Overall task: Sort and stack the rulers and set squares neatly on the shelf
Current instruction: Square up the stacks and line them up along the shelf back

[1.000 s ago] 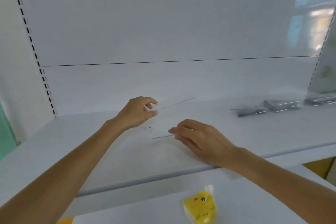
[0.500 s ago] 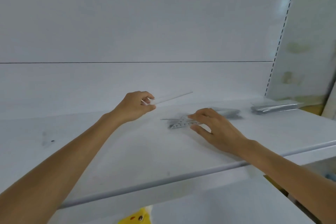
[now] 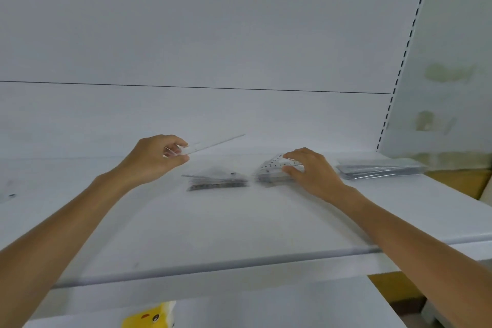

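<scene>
Moving right hand (image 3: 314, 173) onto set squares (image 3: 274, 168)

The clear ruler (image 3: 215, 142) in my left hand (image 3: 154, 160) reads as see-through plastic with a glossy edge. The set square (image 3: 277, 165) in my right hand (image 3: 314, 173) is the same transparent plastic, printed with dark numerals. The middle stack (image 3: 217, 181) and the far-right pile (image 3: 380, 169) look like shiny clear plastic, greyish where layered. The shelf (image 3: 239, 226) and the back panel (image 3: 213, 34) are white, smooth and almost matt.
</scene>
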Available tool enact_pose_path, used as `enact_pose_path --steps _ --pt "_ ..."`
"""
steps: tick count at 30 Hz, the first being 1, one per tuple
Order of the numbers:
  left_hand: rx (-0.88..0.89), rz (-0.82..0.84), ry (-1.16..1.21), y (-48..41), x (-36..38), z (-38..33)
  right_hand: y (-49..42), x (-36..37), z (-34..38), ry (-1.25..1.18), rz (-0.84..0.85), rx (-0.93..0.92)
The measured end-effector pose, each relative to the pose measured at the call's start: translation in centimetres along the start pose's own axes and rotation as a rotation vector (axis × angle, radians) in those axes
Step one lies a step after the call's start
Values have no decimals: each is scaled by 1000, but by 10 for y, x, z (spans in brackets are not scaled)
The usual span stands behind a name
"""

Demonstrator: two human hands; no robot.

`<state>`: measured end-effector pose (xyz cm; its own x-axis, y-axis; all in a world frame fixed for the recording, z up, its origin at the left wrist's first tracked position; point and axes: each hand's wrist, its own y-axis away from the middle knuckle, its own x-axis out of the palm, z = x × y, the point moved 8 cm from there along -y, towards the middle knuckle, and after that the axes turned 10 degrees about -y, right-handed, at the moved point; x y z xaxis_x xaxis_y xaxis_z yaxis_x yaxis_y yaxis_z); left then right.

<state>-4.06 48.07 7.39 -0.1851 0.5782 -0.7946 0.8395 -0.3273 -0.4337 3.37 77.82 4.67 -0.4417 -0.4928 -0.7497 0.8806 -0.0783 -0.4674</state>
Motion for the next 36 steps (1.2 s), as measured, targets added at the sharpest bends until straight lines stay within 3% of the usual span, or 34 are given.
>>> enact_pose_path --steps 5,10,16,21,29,36 --pt "-24 -46 15 -6 -2 -17 -14 5 28 18 -45 -82" --pt "-17 -74 11 -7 -12 -28 -28 43 87 63 31 -189" --pt "-51 -75 -18 3 -32 -13 -27 88 103 94 219 -164" --pt "-48 -58 -20 7 -32 -7 -24 88 99 65 233 -123" --pt "15 -26 23 -14 -3 -48 -1 18 64 56 20 -218" --pt "130 23 85 -41 52 -124 37 -46 -26 132 -85 -23"
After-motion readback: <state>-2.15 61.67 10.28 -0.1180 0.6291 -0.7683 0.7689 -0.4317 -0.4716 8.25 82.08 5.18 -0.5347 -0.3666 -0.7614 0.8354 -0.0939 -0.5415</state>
